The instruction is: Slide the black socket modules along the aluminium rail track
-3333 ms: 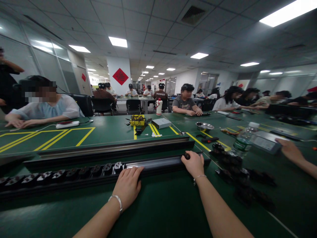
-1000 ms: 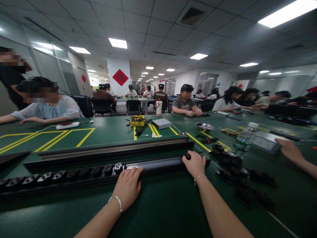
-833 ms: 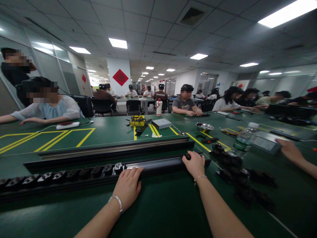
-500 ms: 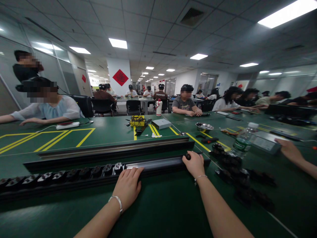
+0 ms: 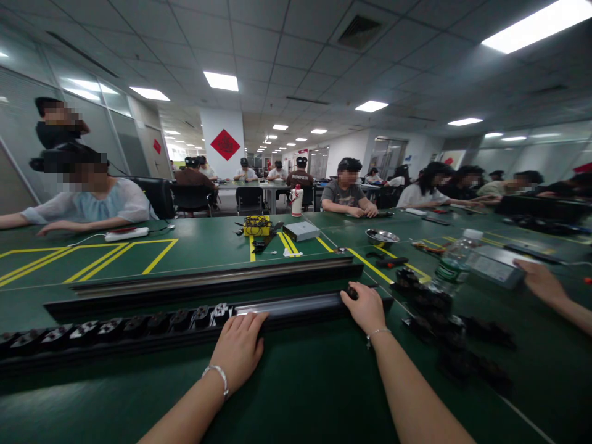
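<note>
A long black rail (image 5: 291, 308) lies across the green table, with a row of black socket-like modules (image 5: 134, 325) set along its left part. Over its near edge, beside the last module in the row, my left hand (image 5: 238, 345) is curled and grips the rail. At the rail's right end, my right hand (image 5: 365, 307) is closed round a small black piece (image 5: 353, 293). Most of that piece is hidden by the fingers, so its kind does not show. More black modules (image 5: 439, 320) lie in a blurred heap to the right of my right hand.
A second long rail (image 5: 217, 277) lies behind the first. To the right stand a water bottle (image 5: 456, 262) and a grey box (image 5: 497, 265), with another person's hand (image 5: 541, 280) at the box. Farther back are a metal bowl (image 5: 382, 237) and a yellow box (image 5: 257, 226).
My right hand has turned slightly at the rail's end, and the black piece in it is more covered. My left hand stays in place on the rail.
</note>
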The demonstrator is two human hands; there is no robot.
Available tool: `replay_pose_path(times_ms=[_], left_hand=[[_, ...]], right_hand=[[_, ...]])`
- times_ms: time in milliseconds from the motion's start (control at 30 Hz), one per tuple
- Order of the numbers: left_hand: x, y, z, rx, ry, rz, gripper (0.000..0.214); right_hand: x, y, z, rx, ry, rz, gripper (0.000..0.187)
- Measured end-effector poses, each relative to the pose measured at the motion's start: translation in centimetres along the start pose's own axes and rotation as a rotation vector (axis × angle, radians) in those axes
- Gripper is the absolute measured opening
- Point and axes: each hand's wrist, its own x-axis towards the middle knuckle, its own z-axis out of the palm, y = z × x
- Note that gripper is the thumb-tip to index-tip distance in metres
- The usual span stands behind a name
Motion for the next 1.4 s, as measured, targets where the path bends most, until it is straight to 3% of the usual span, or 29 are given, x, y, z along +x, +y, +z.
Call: replay_pose_path(times_ms=[1033,1400], left_hand=[[0.1,0.0,0.1,0.009,0.004,0.002,0.045],[0.0,0.1,-0.1,-0.003,-0.004,0.002,0.045]], right_hand=[[0.2,-0.1,0.0,0.033,0.028,0.039,0.036],[-0.2,-0.5,-0.8,0.046,-0.022,0.192,0.027]])
